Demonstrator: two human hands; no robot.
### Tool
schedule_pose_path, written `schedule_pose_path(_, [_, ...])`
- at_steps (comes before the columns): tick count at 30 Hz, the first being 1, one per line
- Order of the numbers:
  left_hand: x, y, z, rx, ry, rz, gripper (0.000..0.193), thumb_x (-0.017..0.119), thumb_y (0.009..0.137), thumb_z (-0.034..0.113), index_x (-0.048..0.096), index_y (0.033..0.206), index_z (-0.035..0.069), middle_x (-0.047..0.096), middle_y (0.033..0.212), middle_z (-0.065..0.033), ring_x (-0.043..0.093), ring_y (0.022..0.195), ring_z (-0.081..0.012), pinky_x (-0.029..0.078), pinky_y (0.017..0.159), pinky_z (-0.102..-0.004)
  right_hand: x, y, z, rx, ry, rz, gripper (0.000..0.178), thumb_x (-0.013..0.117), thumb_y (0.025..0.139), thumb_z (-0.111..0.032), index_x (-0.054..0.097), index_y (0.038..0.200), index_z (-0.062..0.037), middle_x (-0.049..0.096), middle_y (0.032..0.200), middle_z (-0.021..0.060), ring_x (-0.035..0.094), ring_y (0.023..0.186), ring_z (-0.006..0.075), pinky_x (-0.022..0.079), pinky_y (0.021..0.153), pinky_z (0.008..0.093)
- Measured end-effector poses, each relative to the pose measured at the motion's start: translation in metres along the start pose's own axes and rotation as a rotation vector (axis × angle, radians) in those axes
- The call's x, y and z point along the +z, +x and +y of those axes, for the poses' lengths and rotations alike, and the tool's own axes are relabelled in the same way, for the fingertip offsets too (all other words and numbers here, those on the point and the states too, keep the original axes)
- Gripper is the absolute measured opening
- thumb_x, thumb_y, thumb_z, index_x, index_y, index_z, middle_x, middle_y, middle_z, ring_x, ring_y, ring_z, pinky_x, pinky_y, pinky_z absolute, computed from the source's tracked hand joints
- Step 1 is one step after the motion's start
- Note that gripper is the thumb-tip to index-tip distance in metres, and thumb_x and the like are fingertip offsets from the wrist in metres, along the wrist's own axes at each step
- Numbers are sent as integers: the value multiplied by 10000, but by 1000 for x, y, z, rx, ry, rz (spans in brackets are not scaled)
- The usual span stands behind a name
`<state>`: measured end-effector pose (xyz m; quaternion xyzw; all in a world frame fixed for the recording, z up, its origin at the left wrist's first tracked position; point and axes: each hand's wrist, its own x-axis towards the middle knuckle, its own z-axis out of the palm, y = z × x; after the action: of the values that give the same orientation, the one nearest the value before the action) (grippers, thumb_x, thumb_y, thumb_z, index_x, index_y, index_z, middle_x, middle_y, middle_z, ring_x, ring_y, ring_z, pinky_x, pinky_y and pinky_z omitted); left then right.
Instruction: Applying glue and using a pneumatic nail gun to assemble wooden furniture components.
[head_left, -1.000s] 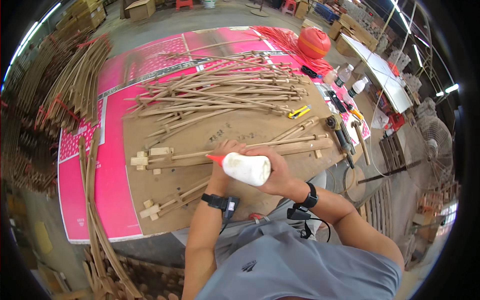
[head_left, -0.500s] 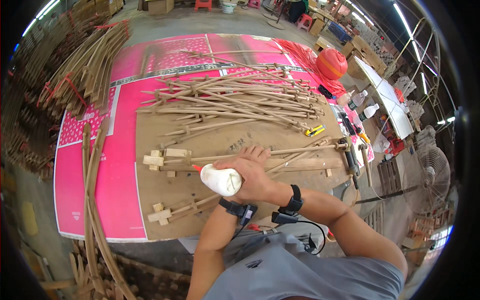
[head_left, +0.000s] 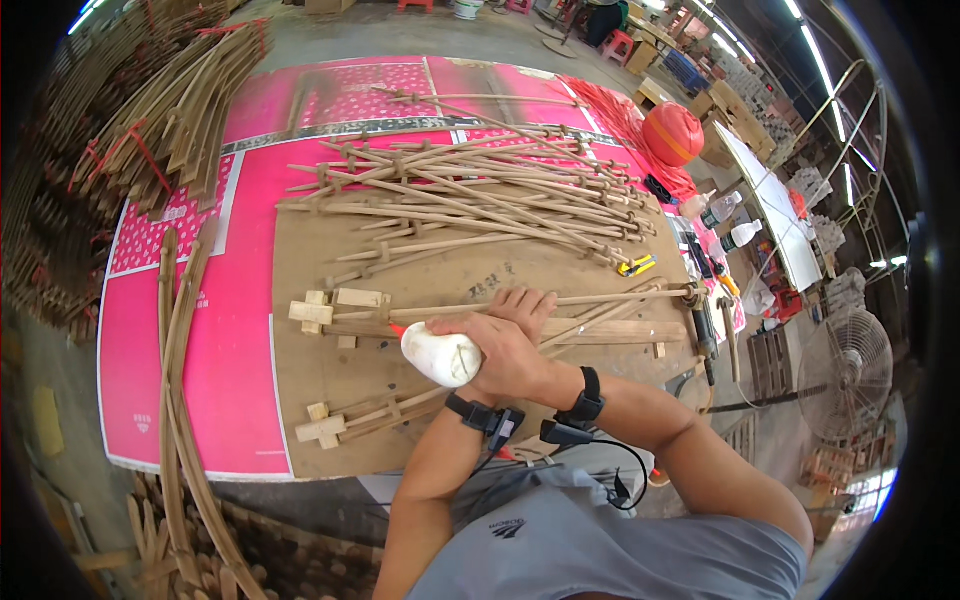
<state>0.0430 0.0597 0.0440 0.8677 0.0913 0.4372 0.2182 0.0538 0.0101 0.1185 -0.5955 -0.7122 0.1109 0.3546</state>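
Note:
My right hand [head_left: 508, 358] is wrapped round a white squeeze bottle [head_left: 441, 357] that lies tilted, its red nozzle [head_left: 398, 329] pointing left. The nozzle tip is close to a small collar [head_left: 383, 309] on a long thin wooden rod [head_left: 605, 299]; whether they touch I cannot tell. Partly hidden beneath the right hand, my left hand [head_left: 526, 305] has its fingers over this rod, with the thumb out of sight. The rod lies along a wooden jig with pale blocks [head_left: 312, 312] at its left end and a flat bar [head_left: 625, 331] beside it.
Many collared rods [head_left: 480, 195] are heaped beyond my hands. A yellow cutter [head_left: 637, 266] lies near them. To the right are a dark power tool [head_left: 705, 325], bottles [head_left: 742, 235] and a fan [head_left: 848, 375]. Second jig blocks [head_left: 320, 427] sit nearer me; wooden strips [head_left: 178, 400] overhang the table's left.
The view has shifted slightly. My hands and the bottle keep nearly the same place, with the nozzle still near the collar on the rod.

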Motion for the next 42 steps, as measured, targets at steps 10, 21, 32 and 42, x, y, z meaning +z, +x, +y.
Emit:
schedule_pose_path(10, [4,-2,0,-25,-15,-11,277,715,820,146,705,1089,78,658,993,-69,625,970,-253,467,860,-413,12,-3,11,18,39,21,502,661,789,36,633,1273,-92,707,1226,137,698,1098,325,529,939,409])
schedule_pose_path(21, [6,-4,1,-42,-29,-23,299,675,813,176,693,1089,63,638,982,-78,600,967,-257,449,830,-408,10,-2,11,41,70,19,604,735,686,50,635,1270,-70,703,1251,130,683,1133,331,518,972,384])
schedule_pose_path(32, [5,-12,-7,20,-145,37,296,659,806,237,694,1054,78,636,967,-82,607,956,-275,455,858,-412,-47,-72,-11,485,554,331,560,848,767,-16,577,1255,-69,687,1245,122,637,1212,270,495,1046,414])
schedule_pose_path(42, [6,-12,-1,-133,-28,-194,132,734,841,140,765,964,103,688,894,-72,630,888,-302,503,818,-420,-85,-195,18,1059,1658,901,447,703,953,-398,604,1245,-75,676,1094,25,627,914,157,529,812,292])
